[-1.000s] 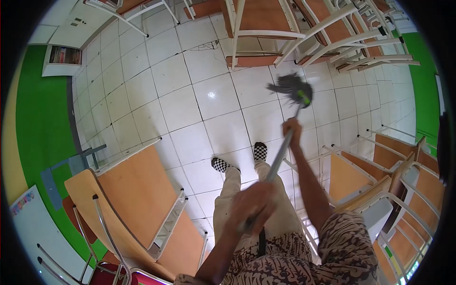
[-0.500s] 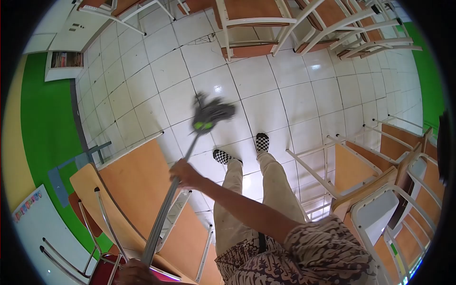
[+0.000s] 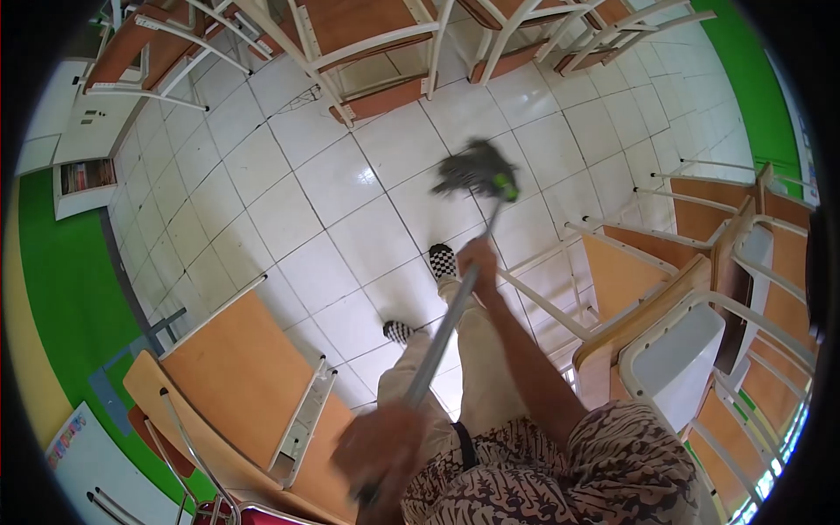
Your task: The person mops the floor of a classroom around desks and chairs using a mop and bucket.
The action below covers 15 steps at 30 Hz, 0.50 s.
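A mop with a grey handle (image 3: 437,346) slants from the bottom of the view up to the right. Its dark grey string head (image 3: 477,166), with a bright green connector (image 3: 505,187), rests on the white tiled floor (image 3: 324,201) beyond my shoes (image 3: 443,261), blurred by motion. My right hand (image 3: 477,265) is wrapped round the lower part of the handle. Near the top end, close to my body, my left hand (image 3: 378,451) grips the handle too, smeared by motion.
At left, wooden tables (image 3: 245,367) stand beside a red-seated chair (image 3: 214,512). Stacked chairs and tables (image 3: 674,350) fill the right side. More wooden furniture with white legs (image 3: 367,35) lines the far side. A cabinet with a book shelf (image 3: 86,188) stands by the green wall.
The mop head has swung right across the floor. Both hands moved right with the handle, the left one also coming in front of my body. My view and feet have shifted.
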Tool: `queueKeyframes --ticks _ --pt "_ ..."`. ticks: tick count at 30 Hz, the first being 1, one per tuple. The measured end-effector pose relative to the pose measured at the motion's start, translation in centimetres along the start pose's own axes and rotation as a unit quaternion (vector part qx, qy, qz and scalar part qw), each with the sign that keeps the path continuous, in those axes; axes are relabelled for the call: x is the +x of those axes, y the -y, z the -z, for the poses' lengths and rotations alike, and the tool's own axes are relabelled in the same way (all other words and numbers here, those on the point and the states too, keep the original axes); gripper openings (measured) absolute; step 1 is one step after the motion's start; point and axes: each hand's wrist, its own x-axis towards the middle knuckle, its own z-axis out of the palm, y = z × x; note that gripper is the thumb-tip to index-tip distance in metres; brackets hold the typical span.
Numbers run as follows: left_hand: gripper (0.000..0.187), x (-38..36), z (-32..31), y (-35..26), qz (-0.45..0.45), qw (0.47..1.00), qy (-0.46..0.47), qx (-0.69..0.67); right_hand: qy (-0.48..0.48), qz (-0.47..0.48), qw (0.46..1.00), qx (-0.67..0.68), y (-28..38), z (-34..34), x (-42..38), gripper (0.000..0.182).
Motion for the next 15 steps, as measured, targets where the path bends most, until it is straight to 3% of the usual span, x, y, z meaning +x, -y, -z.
queueKeyframes --ticks 1,2,3,4,5,6,7,8,9,10,11,12,13,14,15 --pt "0.010 5.5 -0.4 -6.9 -0.193 0.973 -0.126 0.017 -0.048 -0.063 0.992 0.102 0.1 3.4 2.3 0.044" --pt "0.017 9.3 -0.1 -15.2 -0.374 0.894 -0.246 0.031 -0.041 0.044 0.992 -0.108 0.1 6.5 4.6 0.045" --pt "0.019 14.7 -1.6 -14.4 -0.419 0.875 -0.109 -0.218 -0.044 0.106 0.957 -0.267 -0.5 9.4 6.9 0.037" --pt "0.017 17.8 -3.4 -14.7 -0.486 0.823 -0.181 -0.233 -0.031 0.231 0.852 -0.469 -3.6 13.7 8.5 0.028" --pt "0.017 18.4 -4.3 -13.3 -0.487 0.822 -0.182 -0.234 0.003 0.155 0.831 -0.535 -1.4 13.4 8.7 0.024" --pt "0.016 18.7 -5.0 -11.8 -0.439 0.842 -0.121 -0.289 0.037 0.203 0.765 -0.610 -2.6 14.6 8.5 0.027" --pt "0.016 18.5 -5.3 -10.3 -0.386 0.855 -0.060 -0.341 0.051 0.119 0.828 -0.545 -3.0 13.6 7.5 0.027" --pt "0.015 16.4 -4.9 -8.5 -0.392 0.847 -0.075 -0.351 0.066 0.028 0.879 -0.472 -3.7 12.0 5.7 0.026" --pt "0.014 13.2 -4.0 -6.0 -0.397 0.840 -0.090 -0.359 0.065 0.137 0.891 -0.429 -4.9 9.6 3.0 0.022" --pt "0.015 8.8 -3.1 -1.3 -0.336 0.892 -0.197 -0.227 0.062 0.251 0.889 -0.378 -6.6 6.1 0.3 0.019" --pt "0.015 5.7 1.1 0.4 -0.367 0.891 -0.138 -0.228 0.009 0.153 0.904 -0.399 -10.2 2.2 -4.1 0.013" --pt "0.015 4.2 2.0 -0.9 -0.365 0.891 -0.144 -0.230 0.074 -0.025 0.951 -0.298 -9.1 -4.3 -8.6 0.012" --pt "0.011 -3.3 6.1 5.9 -0.401 0.839 -0.221 -0.296 0.092 0.050 0.974 -0.199 -9.3 -10.5 -14.3 0.013" --pt "0.015 -11.0 10.1 7.8 -0.431 0.776 -0.293 -0.357 0.062 0.109 0.947 -0.297 -5.5 -18.1 -19.4 0.014" --pt "0.022 -12.3 10.0 10.3 -0.454 0.703 -0.361 -0.412 0.191 0.088 0.888 -0.409 -3.2 -22.7 -23.8 0.013"
